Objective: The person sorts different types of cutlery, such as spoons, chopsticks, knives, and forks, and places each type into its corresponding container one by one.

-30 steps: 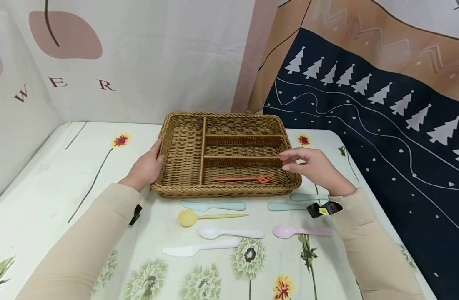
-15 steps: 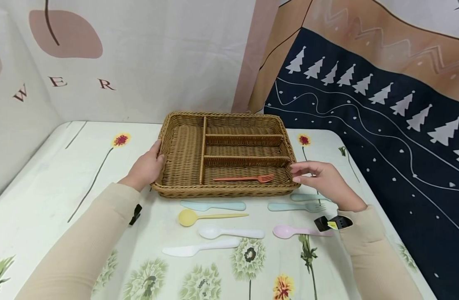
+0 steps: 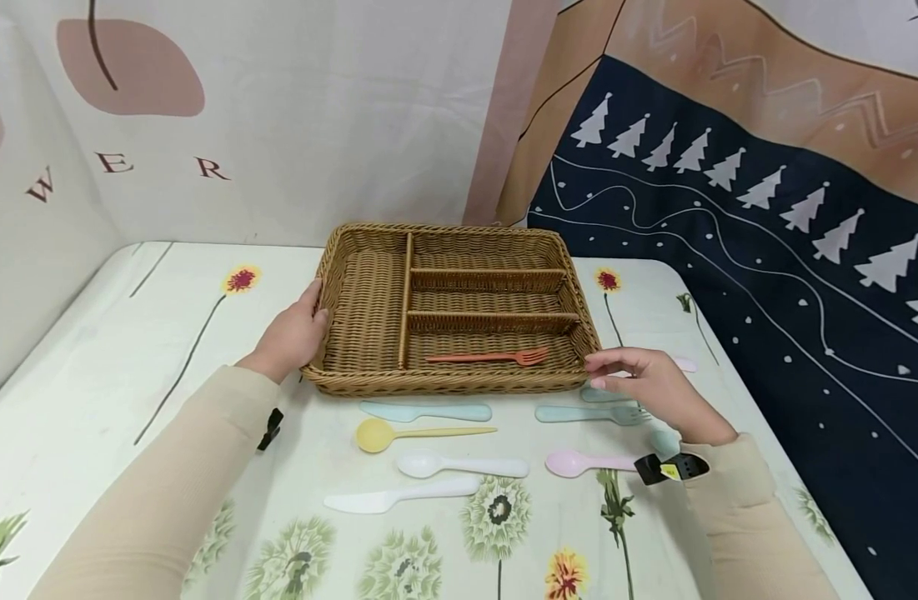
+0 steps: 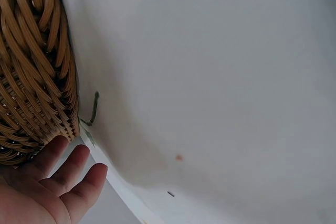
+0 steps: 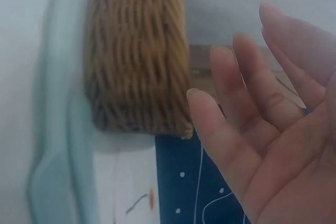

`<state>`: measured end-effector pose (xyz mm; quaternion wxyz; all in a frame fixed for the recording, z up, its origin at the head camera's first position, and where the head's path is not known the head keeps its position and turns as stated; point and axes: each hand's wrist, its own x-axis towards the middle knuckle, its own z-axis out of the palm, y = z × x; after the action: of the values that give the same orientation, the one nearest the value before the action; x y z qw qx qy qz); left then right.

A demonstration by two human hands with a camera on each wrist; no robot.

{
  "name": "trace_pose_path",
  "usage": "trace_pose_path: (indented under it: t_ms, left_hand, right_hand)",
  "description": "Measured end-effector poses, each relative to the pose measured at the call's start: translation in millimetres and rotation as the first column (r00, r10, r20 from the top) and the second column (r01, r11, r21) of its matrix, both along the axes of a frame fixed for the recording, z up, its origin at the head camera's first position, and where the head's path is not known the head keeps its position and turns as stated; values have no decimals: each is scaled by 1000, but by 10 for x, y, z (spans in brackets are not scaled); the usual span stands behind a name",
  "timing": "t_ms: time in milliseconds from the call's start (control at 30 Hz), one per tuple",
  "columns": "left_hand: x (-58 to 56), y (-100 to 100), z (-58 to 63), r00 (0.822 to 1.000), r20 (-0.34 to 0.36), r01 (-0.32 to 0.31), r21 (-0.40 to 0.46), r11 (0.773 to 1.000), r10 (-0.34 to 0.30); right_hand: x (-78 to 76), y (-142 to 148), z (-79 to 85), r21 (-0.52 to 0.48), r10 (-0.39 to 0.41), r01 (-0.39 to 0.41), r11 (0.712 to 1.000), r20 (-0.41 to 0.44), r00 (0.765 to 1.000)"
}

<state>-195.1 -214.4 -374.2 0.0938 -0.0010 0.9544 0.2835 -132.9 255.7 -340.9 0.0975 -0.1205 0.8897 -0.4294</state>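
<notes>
A brown wicker cutlery tray [image 3: 361, 308] with several compartments lies on the table in the head view. In its front right compartment is an orange fork [image 3: 489, 357]. My left hand [image 3: 289, 333] grips the tray's left rim, thumb on the rim and fingers at the outer side. Beside the tray's front right corner, my right hand [image 3: 654, 383] hovers with loosely bent fingers and nothing in them; the right wrist view has its fingers [image 5: 215, 124] spread near the wicker wall [image 5: 136, 51]. Below that hand lie a light blue fork [image 3: 589, 413] and another light blue piece [image 3: 609, 395], partly hidden.
In front of the tray lie a light blue knife [image 3: 426, 412], a yellow spoon [image 3: 376, 435], a white spoon [image 3: 462, 465], a white knife [image 3: 402, 495] and a pink spoon [image 3: 571, 463]. A pink tip [image 3: 684, 364] shows behind my right hand. Curtains stand behind the table.
My right hand has drawn back from above the tray's right side, moving toward me and slightly right, past the rim. The left hand, tray and orange fork have stayed in place.
</notes>
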Motion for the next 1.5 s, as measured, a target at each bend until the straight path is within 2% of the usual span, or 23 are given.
trace_pose_path:
  t_ms: [133,367,633,767,1100,1300,1500]
  left_hand:
    - [-4,-1,-6,1000,1,-3,3,1000,3]
    - [-13,-10,-27,1000,-2,-4,3,1000,4]
    - [-5,-5,-22,1000,0,-5,4,1000,5]
    - [-16,-14,-36,1000,-2,-3,4,1000,3]
    - [-21,-12,-30,1000,0,0,4,1000,0]
    - [-16,-6,-19,1000,1,5,7,1000,-5]
    - [-11,-8,-11,1000,-1,4,14,1000,-4]
  right_hand:
    - [28,47,-67,3,9,-9,1000,31,999]
    - [42,99,-170,52,50,-52,997,37,998]
    - [36,125,-281,32,120,-121,992,44,992]
    - [31,124,-303,46,129,-132,990,54,990]
    - [-5,67,-370,186,125,-137,973,75,989]
    - [-15,36,-398,201,119,-135,970,92,989]
    - [-19,32,-437,204,153,-164,965,71,986]
